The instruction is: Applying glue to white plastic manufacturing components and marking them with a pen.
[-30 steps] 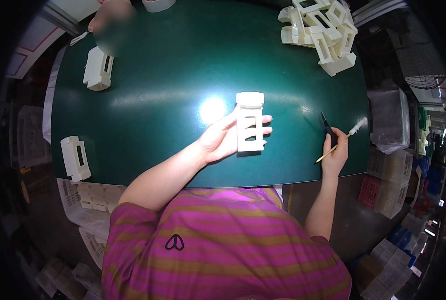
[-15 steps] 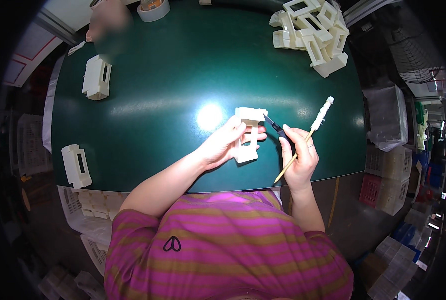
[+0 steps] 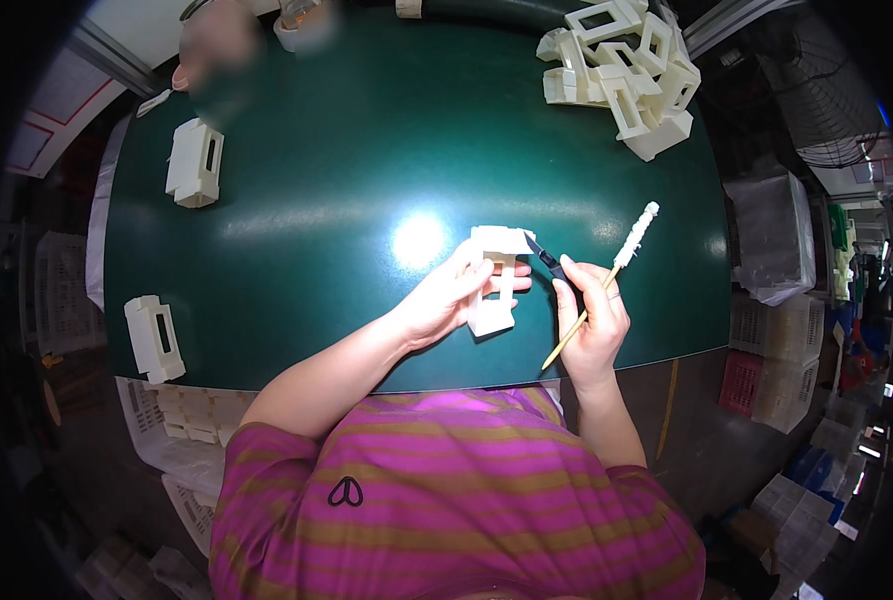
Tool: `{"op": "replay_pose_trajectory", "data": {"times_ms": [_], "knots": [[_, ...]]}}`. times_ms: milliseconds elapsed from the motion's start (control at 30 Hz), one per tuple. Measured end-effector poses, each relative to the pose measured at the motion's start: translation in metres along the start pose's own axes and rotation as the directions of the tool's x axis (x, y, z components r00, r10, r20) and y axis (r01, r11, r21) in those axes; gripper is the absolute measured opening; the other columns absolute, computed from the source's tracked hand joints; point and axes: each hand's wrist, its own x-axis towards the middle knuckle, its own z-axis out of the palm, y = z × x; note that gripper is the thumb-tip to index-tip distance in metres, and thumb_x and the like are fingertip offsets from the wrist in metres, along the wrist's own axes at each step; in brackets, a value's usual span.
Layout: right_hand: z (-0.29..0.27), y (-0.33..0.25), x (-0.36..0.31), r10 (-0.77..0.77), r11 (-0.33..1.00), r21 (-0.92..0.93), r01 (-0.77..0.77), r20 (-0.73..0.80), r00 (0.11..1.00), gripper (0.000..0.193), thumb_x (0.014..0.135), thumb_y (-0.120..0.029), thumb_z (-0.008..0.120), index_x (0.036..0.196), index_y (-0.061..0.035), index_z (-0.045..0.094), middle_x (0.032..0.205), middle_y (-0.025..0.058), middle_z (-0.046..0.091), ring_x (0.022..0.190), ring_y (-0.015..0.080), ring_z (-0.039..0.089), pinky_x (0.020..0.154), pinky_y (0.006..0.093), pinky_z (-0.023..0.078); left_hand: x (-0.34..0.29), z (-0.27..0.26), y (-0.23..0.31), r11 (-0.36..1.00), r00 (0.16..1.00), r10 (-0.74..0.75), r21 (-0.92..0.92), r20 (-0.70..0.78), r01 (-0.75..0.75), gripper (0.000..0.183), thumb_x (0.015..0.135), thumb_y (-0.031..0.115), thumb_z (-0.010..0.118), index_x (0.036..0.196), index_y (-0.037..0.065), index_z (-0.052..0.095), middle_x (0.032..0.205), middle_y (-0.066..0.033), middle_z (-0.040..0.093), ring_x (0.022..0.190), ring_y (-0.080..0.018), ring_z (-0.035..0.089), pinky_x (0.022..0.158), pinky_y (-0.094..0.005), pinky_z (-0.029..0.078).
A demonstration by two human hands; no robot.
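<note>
My left hand (image 3: 444,296) grips a cream plastic housing (image 3: 490,318) with a rectangular window, held up over the green table. Fingers show through and behind its opening. In my right hand (image 3: 594,325) is a craft knife (image 3: 549,262) with a black handle; its blade touches or nearly touches the housing's upper right corner. The same hand also keeps a thin wooden stick (image 3: 573,342) between its fingers. Lumpy white material (image 3: 638,232) is wrapped round the stick's far end, which points up and to the right.
More cream housings (image 3: 621,80) lie heaped at the far right of the green table (image 3: 316,150). Single ones stand at the left, one farther off (image 3: 194,163) and one near the edge (image 3: 154,338). A tape roll (image 3: 301,25) sits far left. A crate (image 3: 166,430) of parts stands below.
Both hands, with the housing, knife and stick, sit slightly lower in the picture. The knife blade stays at the same corner. A blurred shape at the far left has shifted over the tape roll.
</note>
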Motion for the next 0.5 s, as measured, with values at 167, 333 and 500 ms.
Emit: {"op": "replay_pose_trajectory", "data": {"times_ms": [167, 333, 500], "knots": [[-0.002, -0.002, -0.002, 0.014, 1.0, -0.015, -0.014, 0.012, 1.0, 0.026, 0.077, 0.003, 0.074, 0.103, -0.0025, 0.07, 0.089, 0.0137, 0.065, 0.074, 0.0259, 0.066, 0.062, 0.0328, 0.052, 0.0, 0.0, -0.001, 0.999, 1.0, 0.011, 0.05, -0.012, -0.01, 0.062, 0.099, 0.039, 0.055, 0.145, 0.006, 0.031, 0.137, -0.0138, 0.047, 0.125, -0.0235, 0.051, 0.099, -0.0382, 0.046], [-0.007, 0.018, -0.002, 0.103, 0.992, -0.068, -0.102, 0.007, 0.995, 0.021, 0.08, 0.0, 0.073, 0.101, -0.0035, 0.07, 0.09, 0.0128, 0.066, 0.074, 0.0259, 0.066, 0.064, 0.0331, 0.052, -0.004, 0.002, -0.002, 0.994, 1.0, 0.025, 0.109, 0.011, -0.026, 0.062, 0.099, 0.04, 0.055, 0.145, 0.006, 0.031, 0.137, -0.0134, 0.048, 0.123, -0.0231, 0.052, 0.098, -0.0373, 0.047], [-0.011, 0.054, 0.006, 0.131, 0.969, -0.206, -0.135, -0.036, 0.991, 0.019, 0.083, -0.006, 0.072, 0.102, -0.0062, 0.07, 0.094, 0.0106, 0.068, 0.08, 0.027, 0.067, 0.067, 0.0346, 0.053, -0.004, -0.001, -0.001, 0.999, 1.0, 0.006, 0.046, -0.009, -0.006, 0.062, 0.099, 0.041, 0.054, 0.146, 0.007, 0.03, 0.139, -0.0138, 0.046, 0.122, -0.0233, 0.053, 0.096, -0.0387, 0.049]]}}
